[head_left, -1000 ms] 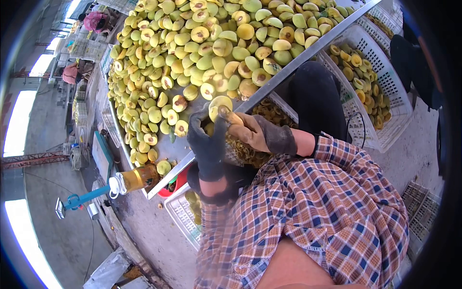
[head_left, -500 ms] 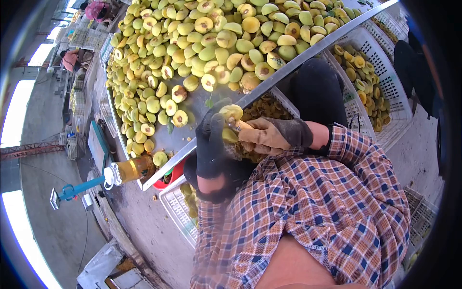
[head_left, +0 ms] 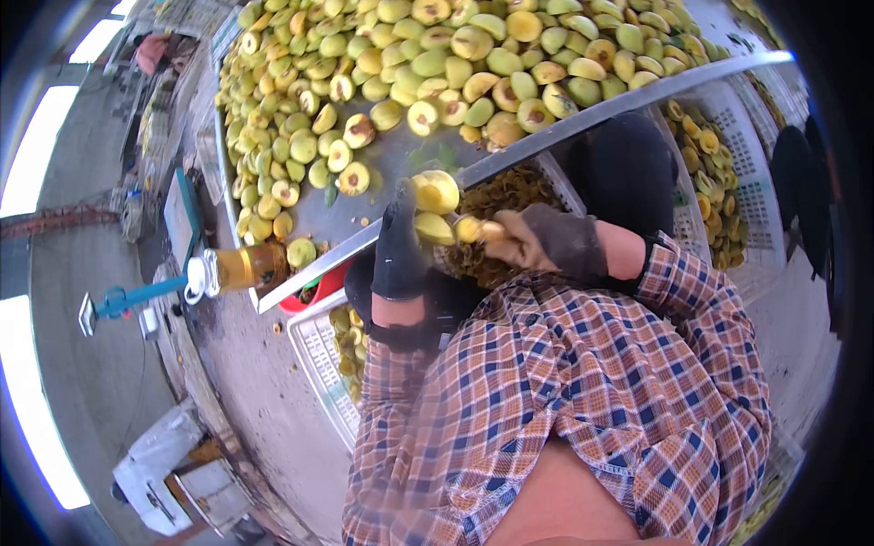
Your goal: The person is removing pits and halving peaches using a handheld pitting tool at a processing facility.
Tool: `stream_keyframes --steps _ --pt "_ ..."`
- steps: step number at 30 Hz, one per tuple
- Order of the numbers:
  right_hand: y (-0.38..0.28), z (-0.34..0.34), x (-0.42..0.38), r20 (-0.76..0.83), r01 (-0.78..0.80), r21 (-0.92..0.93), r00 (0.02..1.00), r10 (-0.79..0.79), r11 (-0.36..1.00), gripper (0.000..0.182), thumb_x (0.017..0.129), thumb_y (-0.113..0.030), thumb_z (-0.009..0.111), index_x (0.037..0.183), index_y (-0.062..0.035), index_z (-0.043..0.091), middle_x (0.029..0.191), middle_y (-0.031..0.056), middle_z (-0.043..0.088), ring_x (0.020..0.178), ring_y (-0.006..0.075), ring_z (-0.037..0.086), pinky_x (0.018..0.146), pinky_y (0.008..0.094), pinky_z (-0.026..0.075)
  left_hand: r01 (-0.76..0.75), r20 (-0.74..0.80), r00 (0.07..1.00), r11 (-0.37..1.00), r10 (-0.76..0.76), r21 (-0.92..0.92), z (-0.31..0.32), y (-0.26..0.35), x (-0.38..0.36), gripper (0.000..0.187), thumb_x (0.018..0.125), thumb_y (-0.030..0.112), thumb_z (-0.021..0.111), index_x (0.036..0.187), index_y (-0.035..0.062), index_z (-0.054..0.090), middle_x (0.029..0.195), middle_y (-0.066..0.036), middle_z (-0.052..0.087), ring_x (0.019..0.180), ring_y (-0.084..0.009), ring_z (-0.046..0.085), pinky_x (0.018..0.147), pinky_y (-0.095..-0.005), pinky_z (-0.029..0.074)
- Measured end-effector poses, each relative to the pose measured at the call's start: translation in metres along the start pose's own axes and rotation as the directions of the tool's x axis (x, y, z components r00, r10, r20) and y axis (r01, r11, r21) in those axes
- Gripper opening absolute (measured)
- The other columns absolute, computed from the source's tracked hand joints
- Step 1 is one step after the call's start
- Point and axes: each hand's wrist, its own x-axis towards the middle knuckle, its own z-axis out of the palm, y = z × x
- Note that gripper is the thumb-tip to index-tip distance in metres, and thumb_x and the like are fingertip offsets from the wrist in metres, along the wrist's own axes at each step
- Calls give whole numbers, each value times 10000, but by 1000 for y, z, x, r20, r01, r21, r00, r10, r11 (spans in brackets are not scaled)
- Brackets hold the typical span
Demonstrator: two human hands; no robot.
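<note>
My left hand (head_left: 399,246), in a black glove, is closed around yellow-green peach halves at the tray's near edge. One peach half (head_left: 437,192) shows its hollowed yellow inside; a second peach half (head_left: 433,228) sits just below it. My right hand (head_left: 546,242), in a brown glove, grips a short tool with a light wooden handle (head_left: 492,231). The tool's working end, blurred, points toward the lower half. Beneath both hands lies a crate of brownish scraps (head_left: 514,196).
A metal tray (head_left: 387,162) heaped with peach halves (head_left: 428,62) spreads ahead, its raised rim (head_left: 628,102) crossing in front. White crates (head_left: 742,136) of halves stand at right, another crate (head_left: 314,341) at lower left. A jar of amber liquid (head_left: 238,270) stands by the tray corner.
My right hand has drawn back to the right, away from the left hand. The peach halves in my left hand now show more fully, and the view has shifted slightly.
</note>
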Motion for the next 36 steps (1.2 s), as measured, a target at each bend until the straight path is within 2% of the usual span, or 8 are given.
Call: stream_keyframes --steps 7,9,17,21,25,29,35,36 --pt "41 16 -8 -52 -67 361 994 91 930 298 926 -269 612 1120 -47 567 685 -22 521 578 52 494 476 192 367 -155 -412 808 827 421 540 -111 24 -119 527 1050 440 379 1226 5 620 1086 -106 680 854 -186 658 745 -319 545" --pt "18 -5 -11 170 -318 531 948 269 785 368 962 -381 571 1113 -46 568 640 -21 474 481 49 428 390 194 302 315 -605 707 603 366 733 -146 35 -180 456 1049 346 434 1059 -25 698 981 -66 708 912 -139 627 844 -312 484" --pt "-3 -2 -10 223 -334 691 942 251 640 464 1035 -469 404 1095 -29 540 622 -20 366 403 47 254 350 219 215 -86 -176 783 384 596 919 -157 60 -107 175 920 115 600 1012 14 710 969 -121 713 891 -231 687 793 -310 514" --pt "-9 10 -17 148 -262 634 965 218 728 447 1023 -465 448 1047 -31 557 614 -17 400 434 37 314 375 208 253 -42 27 858 19 513 999 -164 53 43 443 832 391 705 1158 100 637 1056 -188 682 952 -390 652 836 -449 511" --pt "-19 10 -20 82 -269 572 959 272 775 409 1019 -428 458 1049 -34 562 635 -20 456 426 27 329 379 193 286 32 -56 901 64 429 997 -160 28 105 691 759 443 740 1264 16 540 1080 -255 661 1035 -423 623 884 -474 498" --pt "-36 3 -10 55 -192 577 979 197 794 448 1013 -453 432 1030 -26 567 644 -16 472 419 26 359 379 190 313 -92 -78 990 962 116 258 -115 33 79 418 836 211 679 1196 21 586 1035 -88 658 871 -198 641 707 -320 518" --pt "-61 3 25 60 -118 510 993 102 852 287 975 -345 502 950 -67 570 641 -15 512 420 51 406 379 218 326 -59 -25 998 848 54 -527 -12 15 24 401 925 124 610 1292 10 496 1199 -166 584 1086 -271 599 965 -415 497" --pt "-55 5 28 51 -93 512 996 78 854 291 976 -348 500 946 -67 570 653 -9 521 443 54 416 401 217 336 -221 -39 975 961 218 -167 0 13 16 385 950 160 577 1297 16 494 1196 -163 586 1091 -271 594 970 -414 491"
